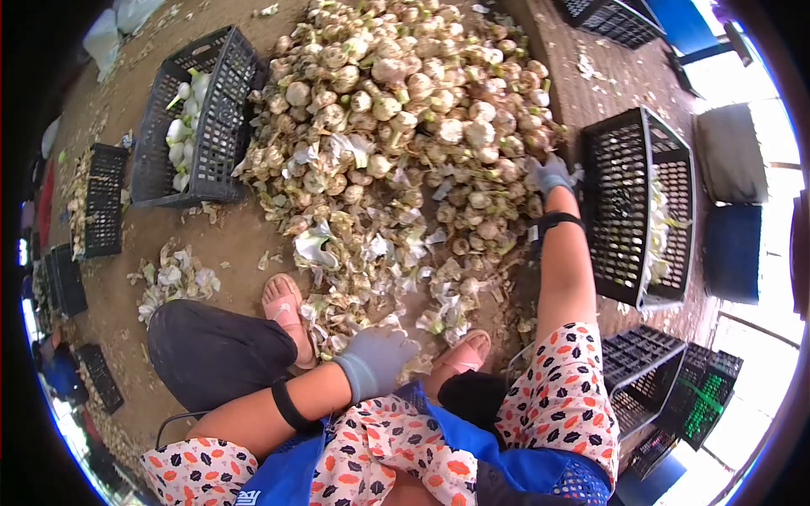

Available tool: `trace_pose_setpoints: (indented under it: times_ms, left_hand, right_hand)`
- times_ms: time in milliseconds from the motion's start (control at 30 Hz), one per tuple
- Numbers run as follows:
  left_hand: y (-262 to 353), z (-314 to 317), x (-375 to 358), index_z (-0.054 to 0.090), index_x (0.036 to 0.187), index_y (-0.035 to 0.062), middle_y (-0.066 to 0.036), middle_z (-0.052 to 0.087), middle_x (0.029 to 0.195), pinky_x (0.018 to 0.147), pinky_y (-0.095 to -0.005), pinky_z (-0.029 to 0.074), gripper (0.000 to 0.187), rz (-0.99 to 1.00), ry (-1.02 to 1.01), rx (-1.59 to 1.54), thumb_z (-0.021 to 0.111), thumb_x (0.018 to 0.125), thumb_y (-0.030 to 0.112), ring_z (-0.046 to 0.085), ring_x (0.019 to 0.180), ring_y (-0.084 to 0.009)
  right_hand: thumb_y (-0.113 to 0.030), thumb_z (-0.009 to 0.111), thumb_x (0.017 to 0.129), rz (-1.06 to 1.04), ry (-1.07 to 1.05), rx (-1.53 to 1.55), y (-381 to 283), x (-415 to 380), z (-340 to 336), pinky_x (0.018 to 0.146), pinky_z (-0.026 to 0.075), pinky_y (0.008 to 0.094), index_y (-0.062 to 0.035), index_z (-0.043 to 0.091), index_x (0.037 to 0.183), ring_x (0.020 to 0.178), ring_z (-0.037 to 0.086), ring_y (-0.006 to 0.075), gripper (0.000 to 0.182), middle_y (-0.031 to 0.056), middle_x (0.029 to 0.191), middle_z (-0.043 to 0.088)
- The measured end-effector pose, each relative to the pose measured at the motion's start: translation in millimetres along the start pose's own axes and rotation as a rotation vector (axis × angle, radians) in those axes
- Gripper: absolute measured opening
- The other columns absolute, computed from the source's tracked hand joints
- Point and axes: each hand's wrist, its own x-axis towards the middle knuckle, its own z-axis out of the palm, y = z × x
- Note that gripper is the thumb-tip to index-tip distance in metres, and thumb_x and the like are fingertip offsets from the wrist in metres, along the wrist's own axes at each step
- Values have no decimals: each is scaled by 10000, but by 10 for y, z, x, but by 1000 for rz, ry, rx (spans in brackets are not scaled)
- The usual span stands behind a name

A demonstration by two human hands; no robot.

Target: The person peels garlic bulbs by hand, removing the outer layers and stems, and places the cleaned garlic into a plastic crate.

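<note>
The garlic bulbs (396, 93) lie heaped on the floor (236, 253) before you, between the left crate (221, 135) and right crate (614, 202), with loose peels (375, 249) spread toward your sandals (287, 314). Your gloved right hand (553, 174) is at the heap's right edge, your gloved left hand (381, 356) between your feet; whether either one pinches anything, I can't tell.

To your far right, note the gray container (732, 153) beside the dark blue container (732, 253), and at your far left front, note the white plastic bags (103, 44) on the ground.
</note>
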Motion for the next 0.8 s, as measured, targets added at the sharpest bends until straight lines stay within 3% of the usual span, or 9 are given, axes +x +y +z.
trace_pose_setpoints:
  times_ms: [100,167,233,400,433,500,567,733,800]
  left_hand:
    - [-122,87,35,525,1195,133,-113,550,1089,829,-411,465,564,6,28,-48,675,656,203,567,1002,-298]
    - [-161,89,19,520,1183,141,-110,548,1088,835,-414,462,584,27,24,-110,700,631,203,564,1013,-296]
    - [-160,74,-25,513,1178,153,-98,548,1082,841,-420,458,596,-1,19,-133,715,619,196,564,1007,-292]
    - [-273,127,-129,511,1156,161,-81,549,1075,846,-423,448,539,2,93,-118,693,650,187,562,993,-282]
    - [-264,119,-147,511,1155,160,-81,551,1078,849,-423,447,535,-15,70,-105,691,651,188,561,994,-281]
    - [-272,144,-185,512,1153,161,-80,556,1083,846,-426,447,528,17,84,-126,684,654,181,563,993,-278]
    - [-259,190,-204,510,1158,162,-79,559,1088,840,-426,450,516,19,104,-105,671,668,180,563,994,-280]
    - [-170,176,-249,518,1156,160,-77,559,1098,838,-430,456,473,16,66,-51,646,703,206,555,1015,-286]
    - [-157,237,-222,523,1154,158,-80,559,1098,825,-422,460,465,43,69,-11,640,708,216,556,1010,-288]
  right_hand:
    - [-690,476,787,128,24,-188,-277,-283,-135,1110,197,471,-162,213,1463,1379,219,319,897,85,1513,224]
    - [-661,506,775,151,40,-110,-289,-208,-39,1125,170,456,-139,222,1461,1395,155,342,907,88,1529,169]
    - [-638,501,784,151,58,-106,-273,-175,27,1130,166,438,-131,242,1454,1384,190,353,880,83,1524,193]
    - [-636,432,801,124,77,9,-210,-444,75,1096,212,431,-205,329,1424,1329,294,376,764,135,1380,449]
    - [-634,442,798,77,103,22,-104,-443,202,1070,270,428,-198,383,1397,1265,400,361,744,126,1369,462]
    - [-636,458,806,56,201,7,-85,-660,370,1025,334,448,-154,474,1334,1238,426,369,715,169,1361,453]
    - [-621,490,788,114,279,99,-60,-757,731,963,411,431,-163,594,1221,1183,505,319,638,129,1363,464]
    - [-457,637,721,64,547,527,-369,-1297,965,917,447,418,-182,644,1141,1137,536,327,502,126,1371,453]
    - [-457,629,709,112,437,549,-614,-1593,749,927,443,415,-201,645,1142,1138,532,328,503,114,1388,435]
